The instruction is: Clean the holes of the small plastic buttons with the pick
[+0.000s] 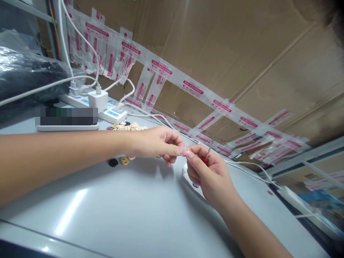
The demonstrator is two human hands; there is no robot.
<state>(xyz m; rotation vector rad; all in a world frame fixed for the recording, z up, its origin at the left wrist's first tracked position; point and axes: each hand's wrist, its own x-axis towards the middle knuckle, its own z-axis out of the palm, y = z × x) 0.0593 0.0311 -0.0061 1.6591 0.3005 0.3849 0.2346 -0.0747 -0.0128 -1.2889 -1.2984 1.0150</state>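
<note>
My left hand point(157, 142) reaches in from the left and pinches a tiny pale bead point(187, 149) between thumb and forefinger. My right hand point(209, 175) meets it fingertip to fingertip and holds a thin metal needle-like tool with a red handle point(207, 154). Both hands hover just above the grey table point(129, 208). A heap of small cream, yellow, purple and black beads point(126, 126) lies behind my left hand, and a few loose beads point(120, 161) show under my left wrist.
A white power strip point(107, 111) with plugs and white cables sits at the back left. A black plastic bag point(24, 77) lies far left. Taped cardboard point(228, 53) walls the back. Another white strip point(292, 197) lies at the table's right edge.
</note>
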